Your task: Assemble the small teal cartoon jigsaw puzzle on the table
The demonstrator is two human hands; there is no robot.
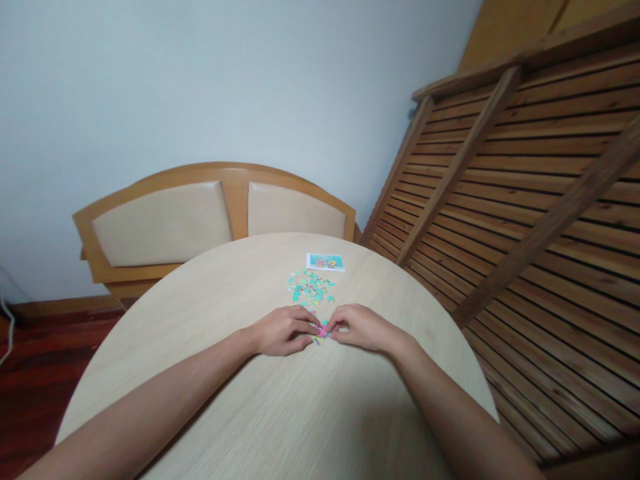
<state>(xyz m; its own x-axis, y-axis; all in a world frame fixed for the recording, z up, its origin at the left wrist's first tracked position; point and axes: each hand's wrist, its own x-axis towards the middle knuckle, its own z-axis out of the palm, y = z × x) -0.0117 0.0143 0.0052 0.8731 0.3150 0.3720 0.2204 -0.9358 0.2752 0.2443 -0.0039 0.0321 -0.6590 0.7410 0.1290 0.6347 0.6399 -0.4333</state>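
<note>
My left hand [287,331] rests on the table with its fingers stretched out and the thumb apart. Its fingertips touch the left side of a small cluster of pink puzzle pieces [323,331]. From the other side, my right hand [357,327] bends its thumb and fingers together at the cluster's right edge, seemingly pinching a puzzle piece mostly hidden by the fingertips. Just beyond both hands lies a loose pile of mostly turquoise puzzle pieces [309,288]. Behind that pile is a picture card [326,262] with pink and yellow figures on turquoise.
The pieces lie on a round, light wooden table [240,407]. A padded wooden headboard [235,200] stands past its far edge, against a pale wall [225,87]. At right, a large slatted wooden panel [500,200] leans close to the table.
</note>
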